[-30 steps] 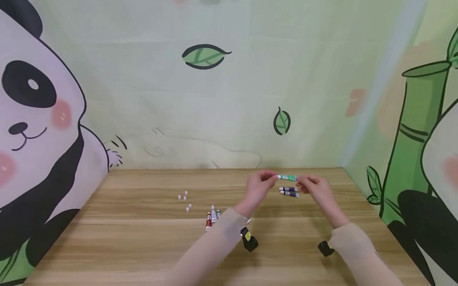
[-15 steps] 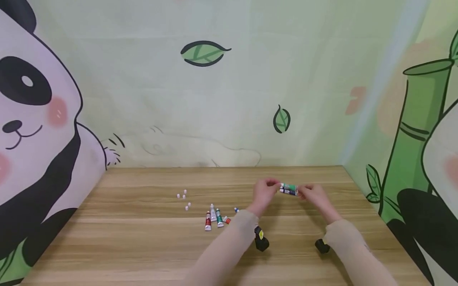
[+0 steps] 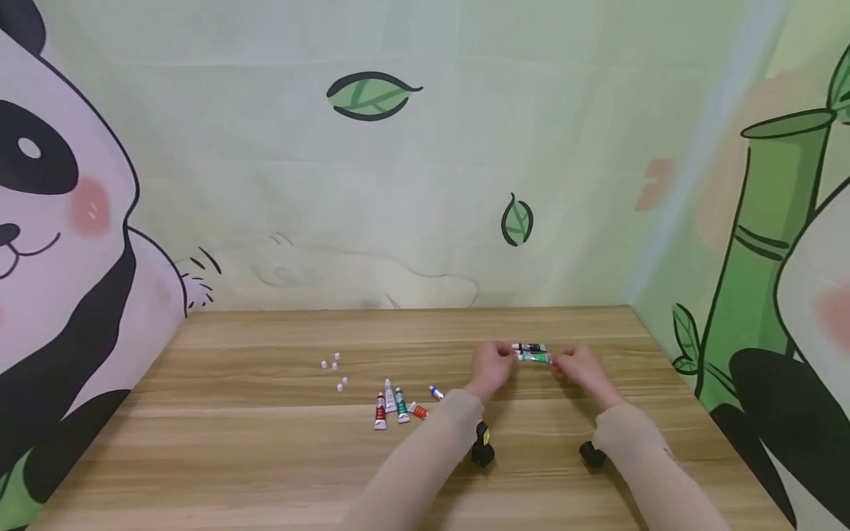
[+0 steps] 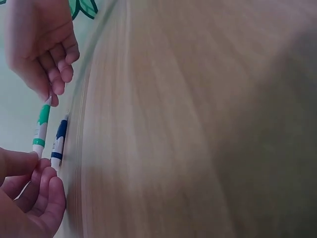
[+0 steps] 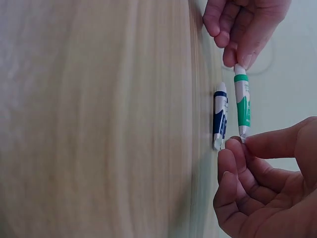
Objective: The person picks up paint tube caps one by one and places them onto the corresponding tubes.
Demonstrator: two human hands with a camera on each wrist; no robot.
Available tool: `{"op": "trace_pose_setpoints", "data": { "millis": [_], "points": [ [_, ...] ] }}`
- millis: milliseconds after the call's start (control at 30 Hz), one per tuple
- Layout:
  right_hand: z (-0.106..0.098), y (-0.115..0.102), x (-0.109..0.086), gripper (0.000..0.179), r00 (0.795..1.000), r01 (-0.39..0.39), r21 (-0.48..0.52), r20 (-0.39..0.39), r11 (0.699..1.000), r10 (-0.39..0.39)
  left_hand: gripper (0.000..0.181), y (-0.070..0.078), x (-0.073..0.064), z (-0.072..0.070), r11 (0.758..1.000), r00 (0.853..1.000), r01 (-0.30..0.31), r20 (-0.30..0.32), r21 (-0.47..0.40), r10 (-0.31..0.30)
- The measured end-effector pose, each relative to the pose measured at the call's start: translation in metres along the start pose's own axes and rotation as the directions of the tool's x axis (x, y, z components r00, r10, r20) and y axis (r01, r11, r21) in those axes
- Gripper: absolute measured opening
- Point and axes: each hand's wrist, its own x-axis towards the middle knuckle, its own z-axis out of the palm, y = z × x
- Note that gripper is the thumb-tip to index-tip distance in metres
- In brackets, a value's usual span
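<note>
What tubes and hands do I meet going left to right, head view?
Red paint tube, pale paint tube, dark-green paint tube, orange paint tube, blue paint tube, left hand, held green paint tube, right hand.

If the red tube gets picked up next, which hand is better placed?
Probably the left hand: it is nearer the red tube, while the right hand is farther off, beyond the light green tube. Both pinch that tube's ends, so left would need to release first.

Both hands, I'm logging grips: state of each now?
Left hand: closed, holding the light-green tube at its cap end.
Right hand: closed, holding its flat end.
</note>
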Motion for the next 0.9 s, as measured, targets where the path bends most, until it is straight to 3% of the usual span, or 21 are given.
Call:
{"op": "trace_pose_setpoints", "data": {
  "millis": [200,333,500,900],
  "points": [
    [0.0012,0.0042,0.0,0.027,1.0,-0.009,0.024,-0.01,1.0,0.009,0.005,0.0015,0.0009,0.0024,0.997,0.999,0.011,0.032,0.077,-0.013],
    [0.0026,0.0042,0.0009,0.026,0.999,-0.023,-0.017,-0.029,1.0,0.023,0.004,-0.0015,0.0041,0.0049,0.994,0.999,0.002,0.052,0.107,-0.007],
    [0.0044,0.0046,0.0038,0.024,0.999,-0.038,-0.057,-0.035,0.998,0.036,0.005,-0.0063,0.0072,0.0068,0.99,0.997,-0.019,0.072,0.136,0.01],
    [0.0013,0.0082,0.0064,0.02,0.998,-0.056,-0.032,-0.045,0.998,0.054,0.006,-0.0034,0.0067,0.0049,0.986,0.994,-0.039,0.107,0.161,0.021]
  ]
}}
